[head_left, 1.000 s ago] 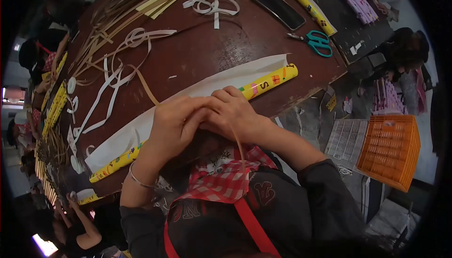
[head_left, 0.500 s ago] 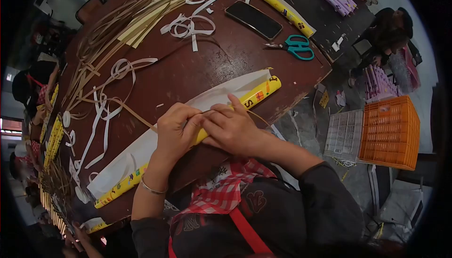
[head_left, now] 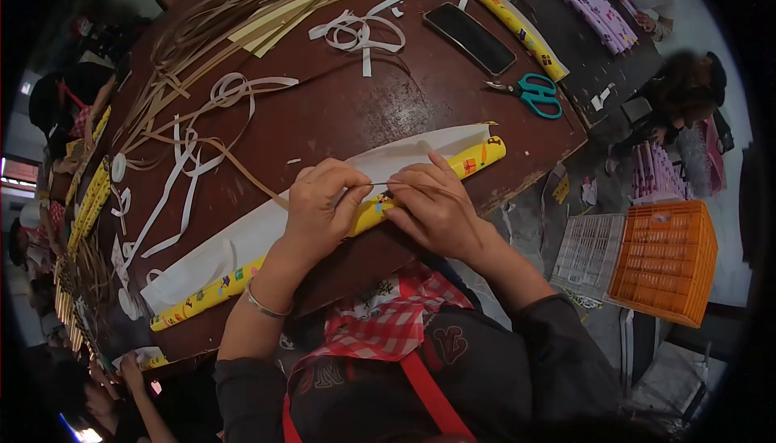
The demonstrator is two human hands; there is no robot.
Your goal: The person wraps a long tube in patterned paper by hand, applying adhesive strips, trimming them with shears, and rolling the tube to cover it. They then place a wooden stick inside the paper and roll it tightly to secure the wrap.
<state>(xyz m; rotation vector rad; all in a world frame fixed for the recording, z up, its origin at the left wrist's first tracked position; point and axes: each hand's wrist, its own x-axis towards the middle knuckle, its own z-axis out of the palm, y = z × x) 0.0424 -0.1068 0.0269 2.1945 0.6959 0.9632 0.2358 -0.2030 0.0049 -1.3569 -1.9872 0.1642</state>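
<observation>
My left hand pinches a thin tan strip, which runs in from the left across the table. A short taut length of it spans the gap to my right hand, whose fingers also close on it. Its tail curves over the back of the right hand. Beneath both hands lies a long sheet, rolled along its near edge into a yellow printed tube. The sheet's white inner side faces up behind the tube. My hands cover the tube's middle.
Teal-handled scissors and a black phone lie at the back right. Loose white ribbon and a pile of tan strips spread across the back left. An orange crate stands beyond the table's right edge. Other people work around.
My hands have moved a little apart, baring the strip between them. The right hand has shifted right and its fingers have loosened slightly. The whole view has also shifted.
</observation>
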